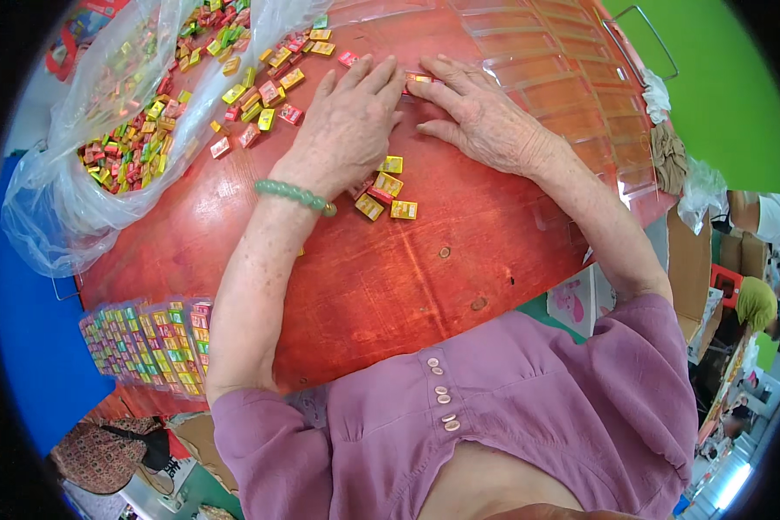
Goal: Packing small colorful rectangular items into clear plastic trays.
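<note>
My left hand [351, 121] lies palm down on the red tabletop [355, 295], fingers stretched out, with a green bead bracelet at its wrist. Opposite it, my right hand [481, 113] has its fingers apart and its thumb off to the side. Small red boxes [420, 78] show between the two hands, touched by the right fingertips; part of them is hidden. Just below the left palm are several loose yellow boxes [389, 184] and a reddish one, partly covered by that hand. More loose boxes [267, 94] in red, yellow and green spread left of my left fingers.
A clear plastic bag [69, 195] at the far left spills a heap of small boxes [134, 147]. Transparent compartment trays [572, 65] cover the far right. Filled trays [160, 347] sit at the near left edge. A cardboard box [687, 269] stands beyond the right edge.
</note>
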`<action>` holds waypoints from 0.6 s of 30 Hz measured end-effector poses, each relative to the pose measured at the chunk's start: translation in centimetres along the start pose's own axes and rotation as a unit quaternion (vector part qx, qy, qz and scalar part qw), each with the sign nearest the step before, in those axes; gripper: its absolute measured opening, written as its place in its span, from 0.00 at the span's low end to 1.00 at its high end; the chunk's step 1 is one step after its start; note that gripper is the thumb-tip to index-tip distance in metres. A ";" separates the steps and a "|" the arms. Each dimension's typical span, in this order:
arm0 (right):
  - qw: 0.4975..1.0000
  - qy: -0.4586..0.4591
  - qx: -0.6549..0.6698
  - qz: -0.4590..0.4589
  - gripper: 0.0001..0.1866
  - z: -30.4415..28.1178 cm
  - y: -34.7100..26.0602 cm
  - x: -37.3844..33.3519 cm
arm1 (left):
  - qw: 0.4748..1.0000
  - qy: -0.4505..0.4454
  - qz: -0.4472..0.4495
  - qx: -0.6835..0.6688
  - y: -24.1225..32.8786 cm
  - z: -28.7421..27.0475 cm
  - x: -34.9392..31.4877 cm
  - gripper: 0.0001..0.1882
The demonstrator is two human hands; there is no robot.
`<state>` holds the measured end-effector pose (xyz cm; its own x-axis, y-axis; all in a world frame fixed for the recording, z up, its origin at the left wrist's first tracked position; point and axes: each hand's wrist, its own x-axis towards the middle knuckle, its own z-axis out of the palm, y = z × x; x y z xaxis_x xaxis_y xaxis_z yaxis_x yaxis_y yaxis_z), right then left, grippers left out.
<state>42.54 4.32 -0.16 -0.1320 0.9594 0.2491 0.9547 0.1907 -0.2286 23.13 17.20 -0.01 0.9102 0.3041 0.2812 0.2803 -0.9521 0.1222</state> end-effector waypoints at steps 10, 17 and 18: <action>0.998 -0.026 0.005 0.065 0.27 -1.5 0.1 0.6 | 0.984 0.019 0.029 -0.174 -2.0 1.7 1.9 0.20; 1.000 -0.019 -0.012 0.000 0.20 -2.8 0.7 0.9 | 0.996 0.076 0.041 0.006 0.0 2.9 2.3 0.11; 0.999 -0.035 0.021 -0.008 0.19 -2.8 0.7 1.1 | 0.996 0.084 0.024 0.015 0.0 2.9 1.8 0.11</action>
<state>43.81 4.95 2.60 -0.1664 0.9683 0.1864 0.9406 0.2126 -0.2647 25.67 17.60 -2.30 0.8598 0.2573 0.4410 0.2491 -0.9654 0.0776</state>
